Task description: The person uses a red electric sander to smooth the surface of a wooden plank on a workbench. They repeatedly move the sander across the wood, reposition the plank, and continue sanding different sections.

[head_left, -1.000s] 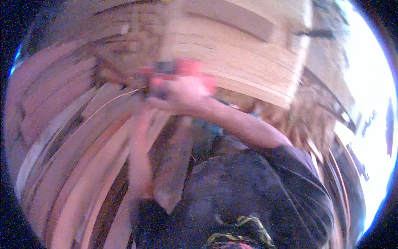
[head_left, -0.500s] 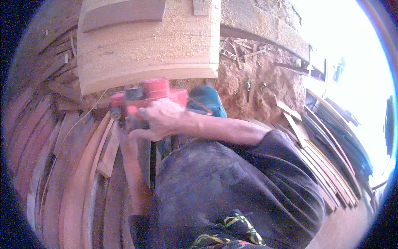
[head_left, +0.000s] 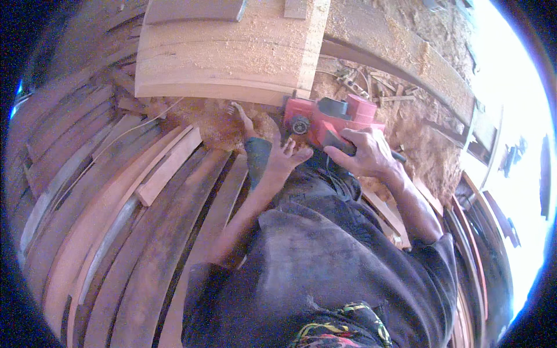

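My right hand [head_left: 372, 153] is wrapped round the rear handle of a red and black electric hand planer [head_left: 355, 111]. The planer's front, with a dark round knob, points left and comes up to the near right corner of a broad pale wooden workpiece [head_left: 226, 64]; I cannot tell whether they touch. Just below the knob, my left hand [head_left: 285, 158] is open, fingers apart, holding nothing. Shavings cover the workpiece's top, and a flat grey-brown board [head_left: 197, 10] lies across its far part.
Long planks [head_left: 145, 261] lie side by side at the left, with a thin cord [head_left: 125, 134] running over them. My bare foot [head_left: 242, 116] rests in sawdust below the workpiece. A thick beam [head_left: 400, 52] and wood scraps [head_left: 400, 98] are at the right. More boards [head_left: 470, 249] lie lower right.
The planer has moved right in my right hand, from left of my body to the workpiece's near right corner. My left hand has come up beside its front. The view has shifted too.
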{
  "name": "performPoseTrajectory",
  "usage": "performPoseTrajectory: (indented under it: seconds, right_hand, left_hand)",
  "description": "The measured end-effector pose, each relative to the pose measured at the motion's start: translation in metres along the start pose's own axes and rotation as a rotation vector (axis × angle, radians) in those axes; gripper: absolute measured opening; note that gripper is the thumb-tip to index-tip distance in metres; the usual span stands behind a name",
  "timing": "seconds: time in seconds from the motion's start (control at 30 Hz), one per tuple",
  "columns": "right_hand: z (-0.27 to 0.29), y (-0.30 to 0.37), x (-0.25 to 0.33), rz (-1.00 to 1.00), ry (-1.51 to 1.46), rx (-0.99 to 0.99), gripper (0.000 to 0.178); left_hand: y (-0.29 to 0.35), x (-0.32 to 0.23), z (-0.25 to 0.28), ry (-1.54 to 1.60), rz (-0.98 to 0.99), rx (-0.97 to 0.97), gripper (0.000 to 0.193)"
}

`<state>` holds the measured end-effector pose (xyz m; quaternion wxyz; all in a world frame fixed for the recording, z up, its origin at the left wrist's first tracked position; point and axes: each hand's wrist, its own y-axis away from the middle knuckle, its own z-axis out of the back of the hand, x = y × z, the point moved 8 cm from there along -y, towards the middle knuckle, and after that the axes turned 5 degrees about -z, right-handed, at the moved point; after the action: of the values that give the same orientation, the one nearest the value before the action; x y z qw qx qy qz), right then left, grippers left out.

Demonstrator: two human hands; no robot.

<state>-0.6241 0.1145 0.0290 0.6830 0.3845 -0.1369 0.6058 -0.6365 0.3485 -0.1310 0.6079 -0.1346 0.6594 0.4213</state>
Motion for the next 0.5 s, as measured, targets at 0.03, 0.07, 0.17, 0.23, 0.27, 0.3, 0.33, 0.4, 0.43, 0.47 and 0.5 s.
performPoseTrajectory:
  seconds: [0.03, 0.07, 0.17, 0.23, 0.27, 0.3, 0.33, 0.4, 0.43, 0.47, 0.5]
  right_hand:
    - [0.002, 0.005, -0.007, -0.030, -0.020, -0.020, 0.043]
    - [0.000, 0.005, -0.007, -0.041, -0.026, -0.006, 0.042]
    - [-0.002, 0.001, -0.004, -0.044, -0.048, -0.004, 0.042]
    - [0.000, -0.004, 0.007, -0.010, -0.074, -0.051, 0.042]
    - [-0.001, -0.007, 0.011, 0.003, -0.075, -0.049, 0.042]
    - [-0.003, -0.011, 0.016, 0.014, -0.076, -0.047, 0.042]
    - [-0.005, -0.013, 0.021, 0.025, -0.076, -0.041, 0.042]
    - [-0.006, -0.018, 0.030, 0.017, -0.074, -0.039, 0.042]
    - [-0.006, -0.020, 0.032, 0.007, -0.069, -0.036, 0.042]
    - [-0.008, -0.023, 0.034, 0.009, -0.073, -0.046, 0.042]
    - [-0.010, -0.026, 0.035, 0.011, -0.077, -0.056, 0.042]
  left_hand:
    - [0.003, -0.012, -0.011, 0.650, 0.383, -0.223, 0.147]
    - [0.005, -0.020, -0.012, 0.749, 0.465, -0.306, 0.142]
    - [0.002, -0.021, -0.003, 0.635, 0.394, -0.310, 0.127]
    - [-0.001, -0.018, 0.006, 0.551, 0.323, -0.310, 0.119]
    - [-0.002, -0.012, 0.011, 0.506, 0.281, -0.316, 0.115]
    - [-0.003, -0.006, 0.017, 0.436, 0.221, -0.314, 0.111]
    - [-0.002, 0.004, 0.021, 0.383, 0.180, -0.314, 0.108]
    - [0.002, 0.020, 0.029, 0.363, 0.164, -0.334, 0.102]
    - [0.002, 0.025, 0.033, 0.440, 0.204, -0.345, 0.107]
    - [-0.002, 0.017, 0.035, 0.514, 0.243, -0.350, 0.113]
    - [-0.005, 0.008, 0.038, 0.564, 0.273, -0.367, 0.128]
